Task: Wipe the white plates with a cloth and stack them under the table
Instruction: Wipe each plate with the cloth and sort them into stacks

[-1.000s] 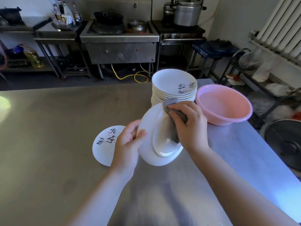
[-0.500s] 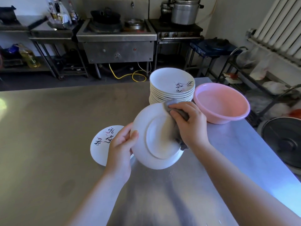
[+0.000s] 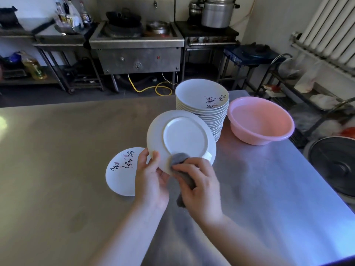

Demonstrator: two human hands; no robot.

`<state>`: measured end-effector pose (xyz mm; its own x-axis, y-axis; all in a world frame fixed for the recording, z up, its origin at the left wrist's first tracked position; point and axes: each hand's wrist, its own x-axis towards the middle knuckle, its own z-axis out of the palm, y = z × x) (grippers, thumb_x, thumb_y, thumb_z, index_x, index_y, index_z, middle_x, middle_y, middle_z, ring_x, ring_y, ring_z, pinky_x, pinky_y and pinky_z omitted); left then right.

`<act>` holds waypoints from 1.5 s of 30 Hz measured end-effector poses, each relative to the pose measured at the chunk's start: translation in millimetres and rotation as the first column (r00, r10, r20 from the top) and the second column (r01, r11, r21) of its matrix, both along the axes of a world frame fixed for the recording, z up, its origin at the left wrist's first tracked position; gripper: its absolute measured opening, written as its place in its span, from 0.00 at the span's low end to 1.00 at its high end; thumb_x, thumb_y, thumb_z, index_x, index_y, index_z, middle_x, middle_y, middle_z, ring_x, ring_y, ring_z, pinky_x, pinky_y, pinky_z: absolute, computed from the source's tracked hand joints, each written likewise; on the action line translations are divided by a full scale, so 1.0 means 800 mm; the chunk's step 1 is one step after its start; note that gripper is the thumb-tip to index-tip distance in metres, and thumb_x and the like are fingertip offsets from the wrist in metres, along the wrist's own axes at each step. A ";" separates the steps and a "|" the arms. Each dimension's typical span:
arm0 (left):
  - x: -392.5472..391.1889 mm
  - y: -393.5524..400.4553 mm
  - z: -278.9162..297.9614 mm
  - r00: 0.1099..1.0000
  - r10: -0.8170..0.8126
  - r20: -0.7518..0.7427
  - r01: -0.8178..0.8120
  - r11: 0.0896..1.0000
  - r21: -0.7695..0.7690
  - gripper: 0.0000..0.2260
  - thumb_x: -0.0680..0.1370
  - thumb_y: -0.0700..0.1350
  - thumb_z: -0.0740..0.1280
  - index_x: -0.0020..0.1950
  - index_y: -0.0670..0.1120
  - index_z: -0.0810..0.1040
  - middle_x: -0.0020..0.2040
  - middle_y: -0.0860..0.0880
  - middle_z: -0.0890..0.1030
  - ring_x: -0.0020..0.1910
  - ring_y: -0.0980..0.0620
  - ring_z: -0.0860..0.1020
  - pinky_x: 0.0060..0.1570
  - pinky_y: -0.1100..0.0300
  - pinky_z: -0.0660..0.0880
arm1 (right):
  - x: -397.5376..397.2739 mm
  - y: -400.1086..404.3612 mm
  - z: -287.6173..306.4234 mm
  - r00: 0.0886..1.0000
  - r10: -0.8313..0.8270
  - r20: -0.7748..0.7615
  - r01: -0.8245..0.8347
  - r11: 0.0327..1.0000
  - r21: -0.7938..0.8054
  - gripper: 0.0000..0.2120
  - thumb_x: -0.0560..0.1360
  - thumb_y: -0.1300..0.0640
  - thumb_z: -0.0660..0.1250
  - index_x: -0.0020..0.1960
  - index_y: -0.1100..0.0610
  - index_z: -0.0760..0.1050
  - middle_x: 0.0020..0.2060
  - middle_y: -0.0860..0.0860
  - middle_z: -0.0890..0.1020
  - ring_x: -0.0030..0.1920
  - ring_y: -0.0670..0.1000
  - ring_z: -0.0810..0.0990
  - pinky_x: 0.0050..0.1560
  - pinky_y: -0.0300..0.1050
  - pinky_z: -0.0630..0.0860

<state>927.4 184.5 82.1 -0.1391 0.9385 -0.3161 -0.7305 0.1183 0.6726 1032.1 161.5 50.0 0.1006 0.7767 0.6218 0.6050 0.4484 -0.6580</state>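
Left hand [image 3: 151, 181] grips upturned plate [image 3: 180, 137]—right hand [image 3: 199, 187] pinches cloth [image 3: 179, 160]—pink basin [image 3: 260, 121] empty.

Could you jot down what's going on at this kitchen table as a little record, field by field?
Held item: round white plate, tilted, underside toward the camera
Left hand: grips the plate's lower-left rim
Right hand: presses a grey cloth on the plate's lower edge
Waiting: tall stack of white plates
Lying flat: single white plate with black lettering
Beside stack: pink plastic basin
Surface: steel table
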 end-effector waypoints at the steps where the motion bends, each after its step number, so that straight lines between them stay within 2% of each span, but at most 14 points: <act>1: 0.004 -0.003 0.001 0.999 -0.026 0.031 0.026 1.000 -0.012 0.05 0.82 0.39 0.60 0.56 0.46 0.73 0.42 0.45 0.81 0.38 0.50 0.81 0.36 0.61 0.79 | -0.008 0.003 0.003 0.998 0.027 0.054 -0.028 0.999 0.020 0.06 0.71 0.64 0.71 0.47 0.56 0.83 0.45 0.49 0.79 0.45 0.51 0.77 0.48 0.38 0.73; 3: 0.006 -0.006 0.002 0.996 -0.047 0.076 0.050 0.998 -0.041 0.06 0.83 0.41 0.59 0.58 0.46 0.73 0.42 0.44 0.80 0.37 0.49 0.81 0.35 0.62 0.79 | -0.016 0.009 0.009 0.990 0.052 0.134 -0.059 0.997 0.047 0.07 0.72 0.65 0.69 0.46 0.57 0.82 0.44 0.50 0.79 0.43 0.53 0.76 0.44 0.42 0.74; 7: -0.004 -0.001 0.007 1.000 -0.016 -0.006 0.016 0.999 -0.034 0.05 0.82 0.40 0.61 0.55 0.47 0.75 0.45 0.45 0.81 0.40 0.50 0.80 0.40 0.62 0.78 | -0.004 0.013 0.013 0.981 0.050 0.186 -0.069 0.993 0.094 0.06 0.72 0.65 0.71 0.47 0.57 0.83 0.44 0.50 0.80 0.44 0.54 0.77 0.44 0.42 0.75; 12: -0.014 0.007 0.014 0.995 0.007 -0.097 -0.007 1.000 0.001 0.07 0.82 0.40 0.61 0.56 0.49 0.76 0.49 0.50 0.83 0.47 0.52 0.81 0.54 0.55 0.75 | 0.027 0.005 0.001 0.997 -0.021 0.080 0.009 0.990 0.142 0.05 0.72 0.65 0.69 0.46 0.59 0.83 0.47 0.47 0.76 0.45 0.51 0.77 0.49 0.38 0.74; 15: -0.022 0.009 0.016 0.986 0.010 -0.164 -0.005 0.999 0.032 0.08 0.82 0.40 0.60 0.53 0.50 0.77 0.47 0.55 0.84 0.45 0.56 0.81 0.51 0.59 0.75 | 0.050 0.010 0.003 0.990 -0.136 -0.032 0.139 0.986 0.094 0.06 0.71 0.66 0.71 0.46 0.60 0.82 0.47 0.49 0.77 0.48 0.46 0.77 0.52 0.35 0.72; 18: -0.029 0.008 0.014 0.971 -0.029 -0.236 0.042 0.998 0.052 0.09 0.82 0.39 0.60 0.54 0.50 0.77 0.48 0.55 0.83 0.46 0.57 0.80 0.50 0.61 0.75 | 0.069 0.028 0.019 0.975 -0.197 -0.102 0.199 0.980 0.012 0.06 0.70 0.66 0.72 0.46 0.59 0.81 0.45 0.50 0.78 0.49 0.36 0.75 0.52 0.29 0.69; 22: -0.033 0.000 0.013 0.937 -0.088 -0.338 0.120 0.990 0.074 0.10 0.81 0.38 0.60 0.54 0.50 0.78 0.44 0.54 0.83 0.44 0.57 0.79 0.45 0.64 0.74 | 0.082 0.059 0.052 0.955 -0.232 -0.185 0.216 0.971 -0.102 0.09 0.72 0.64 0.72 0.46 0.51 0.79 0.44 0.45 0.79 0.47 0.37 0.76 0.49 0.26 0.66; 25: -0.031 -0.007 0.014 0.897 -0.130 -0.423 0.194 0.975 0.111 0.10 0.80 0.37 0.61 0.56 0.47 0.79 0.41 0.54 0.83 0.42 0.58 0.79 0.42 0.65 0.74 | 0.077 0.074 0.072 0.980 -0.161 -0.115 0.151 0.984 -0.092 0.08 0.72 0.62 0.72 0.47 0.51 0.81 0.45 0.44 0.80 0.48 0.41 0.77 0.51 0.28 0.67; 29: -0.028 -0.009 0.018 0.849 -0.148 -0.507 0.265 0.950 0.166 0.10 0.80 0.35 0.61 0.57 0.44 0.79 0.43 0.52 0.85 0.42 0.58 0.81 0.40 0.68 0.75 | 0.044 0.066 0.079 0.994 0.024 0.109 -0.026 0.999 0.020 0.07 0.71 0.62 0.72 0.48 0.54 0.83 0.46 0.46 0.80 0.50 0.49 0.77 0.54 0.36 0.71; 33: -0.035 -0.007 0.014 0.767 -0.195 -0.612 0.362 0.919 0.160 0.10 0.79 0.40 0.64 0.58 0.46 0.80 0.50 0.46 0.85 0.50 0.50 0.82 0.51 0.59 0.77 | 0.033 0.057 0.070 0.946 0.173 0.275 -0.190 0.981 0.037 0.06 0.73 0.61 0.72 0.49 0.57 0.83 0.46 0.49 0.80 0.48 0.53 0.76 0.53 0.37 0.71; 37: -0.048 -0.001 0.011 0.551 -0.131 -0.824 0.399 0.909 0.122 0.11 0.75 0.48 0.63 0.55 0.55 0.81 0.50 0.54 0.85 0.52 0.51 0.82 0.57 0.46 0.76 | 0.061 0.066 0.078 0.993 0.043 0.107 -0.044 0.999 0.003 0.07 0.72 0.62 0.73 0.48 0.55 0.83 0.46 0.48 0.80 0.50 0.50 0.78 0.54 0.40 0.73; 39: -0.052 0.001 0.012 0.452 -0.099 -0.886 0.410 0.906 0.108 0.11 0.74 0.51 0.63 0.54 0.59 0.80 0.49 0.58 0.84 0.51 0.54 0.81 0.57 0.43 0.75 | 0.073 0.068 0.083 0.998 0.041 0.055 -0.039 0.999 -0.033 0.08 0.72 0.62 0.72 0.50 0.54 0.83 0.46 0.47 0.81 0.50 0.49 0.79 0.55 0.41 0.74; 42: -0.057 0.004 0.015 0.338 -0.070 -0.938 0.450 0.888 0.096 0.10 0.74 0.57 0.61 0.54 0.64 0.77 0.47 0.60 0.83 0.49 0.53 0.81 0.52 0.41 0.76 | 0.077 0.058 0.082 0.973 0.179 0.144 -0.157 0.976 -0.150 0.09 0.72 0.58 0.72 0.52 0.52 0.83 0.48 0.43 0.81 0.53 0.45 0.77 0.57 0.38 0.72; 45: -0.059 0.005 0.016 0.261 -0.061 -0.963 0.491 0.868 0.079 0.09 0.75 0.56 0.60 0.52 0.67 0.76 0.44 0.59 0.82 0.46 0.50 0.81 0.46 0.40 0.77 | 0.082 0.052 0.074 0.951 0.264 0.160 -0.215 0.939 -0.269 0.13 0.69 0.55 0.75 0.53 0.49 0.82 0.48 0.39 0.79 0.54 0.43 0.75 0.56 0.33 0.69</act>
